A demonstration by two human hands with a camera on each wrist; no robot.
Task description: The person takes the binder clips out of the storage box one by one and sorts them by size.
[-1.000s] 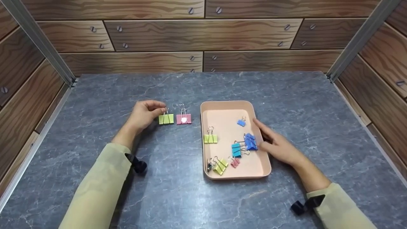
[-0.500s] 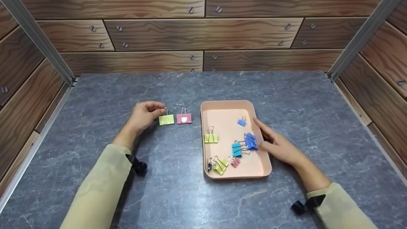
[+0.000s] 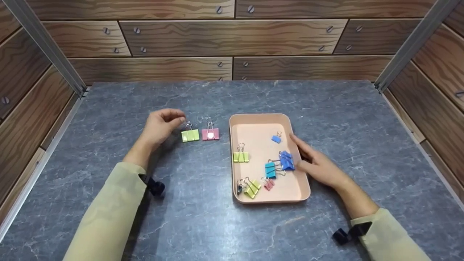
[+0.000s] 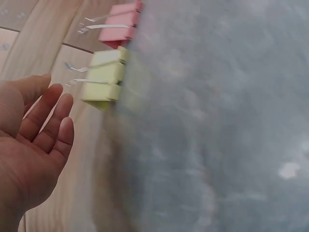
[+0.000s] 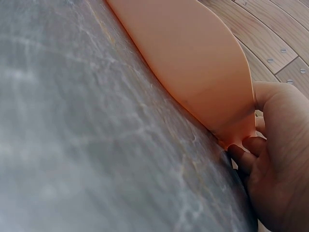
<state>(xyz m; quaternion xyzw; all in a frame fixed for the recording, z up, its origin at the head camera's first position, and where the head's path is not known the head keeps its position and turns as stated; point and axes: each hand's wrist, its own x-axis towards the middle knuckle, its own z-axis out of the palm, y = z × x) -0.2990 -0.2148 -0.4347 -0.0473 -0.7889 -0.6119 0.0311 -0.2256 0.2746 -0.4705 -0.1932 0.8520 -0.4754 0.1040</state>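
Note:
My left hand (image 3: pixel 161 127) is just left of a lime green binder clip (image 3: pixel 190 135) that stands on the table, its wire handles up. In the left wrist view, a gap shows between the loosely bent fingers (image 4: pixel 50 128) and that clip. A pink binder clip (image 3: pixel 210 134) stands beside it on the right. My right hand (image 3: pixel 319 166) holds the right side of a peach tray (image 3: pixel 268 199), thumb at the rim. Inside are two lime green binder clips (image 3: pixel 241 157), a teal one (image 3: pixel 270 170), a large blue one (image 3: pixel 286 160), a small blue one (image 3: pixel 276 139), a small pink one (image 3: pixel 269 185) and a dark one (image 3: pixel 239 189).
The grey marbled tabletop (image 3: pixel 195 217) spreads around the tray and the standing clips. Wood-patterned panels (image 3: pixel 232 38) close off the back and both sides. Metal posts (image 3: pixel 409 47) rise at the rear corners.
My left hand has let go of the lime green clip's handles and drawn back slightly to the left. The clip stays standing beside the pink one. The right hand keeps its place on the tray.

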